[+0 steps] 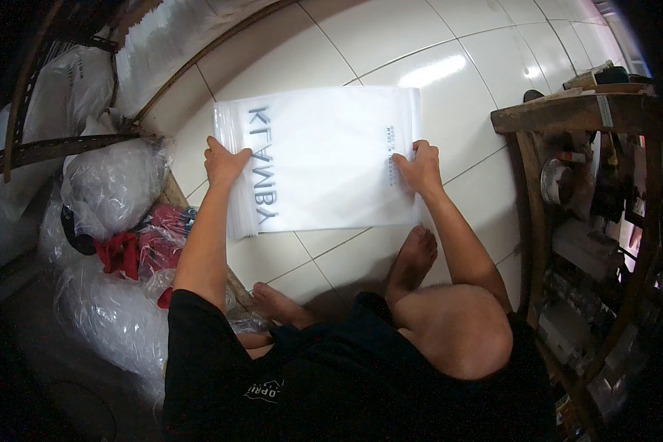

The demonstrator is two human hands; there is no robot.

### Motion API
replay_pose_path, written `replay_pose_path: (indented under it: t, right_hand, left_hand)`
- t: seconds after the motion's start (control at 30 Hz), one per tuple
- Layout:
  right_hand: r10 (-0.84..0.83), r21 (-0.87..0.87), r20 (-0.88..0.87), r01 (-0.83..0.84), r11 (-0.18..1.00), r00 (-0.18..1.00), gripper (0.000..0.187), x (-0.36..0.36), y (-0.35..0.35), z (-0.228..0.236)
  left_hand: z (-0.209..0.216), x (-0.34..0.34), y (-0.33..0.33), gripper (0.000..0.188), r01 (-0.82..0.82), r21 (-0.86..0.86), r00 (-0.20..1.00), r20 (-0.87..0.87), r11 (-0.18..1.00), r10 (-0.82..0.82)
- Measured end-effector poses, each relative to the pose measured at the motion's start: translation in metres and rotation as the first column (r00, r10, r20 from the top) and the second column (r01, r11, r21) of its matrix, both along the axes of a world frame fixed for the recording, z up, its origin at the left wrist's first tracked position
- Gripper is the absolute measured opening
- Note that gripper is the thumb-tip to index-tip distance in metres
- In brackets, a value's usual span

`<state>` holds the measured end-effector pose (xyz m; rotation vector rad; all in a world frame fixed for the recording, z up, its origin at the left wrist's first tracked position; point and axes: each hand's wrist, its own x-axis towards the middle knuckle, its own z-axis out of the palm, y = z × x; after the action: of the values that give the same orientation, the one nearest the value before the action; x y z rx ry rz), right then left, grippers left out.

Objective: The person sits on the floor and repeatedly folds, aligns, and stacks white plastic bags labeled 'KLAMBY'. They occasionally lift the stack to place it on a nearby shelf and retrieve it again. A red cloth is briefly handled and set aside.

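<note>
A stack of frosted white plastic bags [324, 166] with dark printing spreads out in front of me, over the tiled floor. Its left end shows several layered, clear edges. My left hand [226, 160] grips that end, thumb on top and fingers around the side. At the opposite end my right hand [421, 169] pinches the stack's right edge, with the thumb pressed on the upper face and the fingers partly underneath. Whether the stack rests fully on the floor or is slightly raised cannot be made out.
White floor tiles [390, 44] lie around the stack. To the left are bulging clear plastic sacks [118, 173], red wrapped items [118, 254] and a dark metal rack [59, 151]. A wooden shelf [574, 114] with assorted objects stands at right. My bare feet [418, 254] are close to the stack's near edge.
</note>
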<state>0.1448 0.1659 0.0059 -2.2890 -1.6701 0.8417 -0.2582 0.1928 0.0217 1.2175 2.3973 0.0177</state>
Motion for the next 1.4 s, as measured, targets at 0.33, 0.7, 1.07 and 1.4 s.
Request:
replay_pose_path:
  t: [0.33,0.7,1.07,1.4]
  right_hand:
    - [-0.089,-0.146,-0.399,0.032,0.989,0.913,0.052,-0.005,-0.007,0.001]
    - [0.193,0.237,-0.184,-0.147,0.96,0.964,0.052,-0.028,-0.026,0.011]
    - [-0.306,-0.285,-0.603,0.159,0.945,0.737,0.044,0.017,-0.012,-0.037]
    - [-0.166,-0.132,-0.433,0.12,0.984,0.886,0.043,0.013,-0.013,-0.04]
  left_hand:
    - [-0.001,0.0,0.0,0.103,0.003,0.011,1.0,0.003,1.0,-0.003]
    - [-0.006,-0.006,-0.001,0.098,-0.002,0.038,0.999,0.039,0.999,0.001]
    - [-0.008,-0.005,0.001,0.1,0.015,0.017,0.999,0.039,1.0,-0.016]
    - [-0.007,-0.01,-0.001,0.11,0.02,0.036,0.994,0.107,0.999,-0.024]
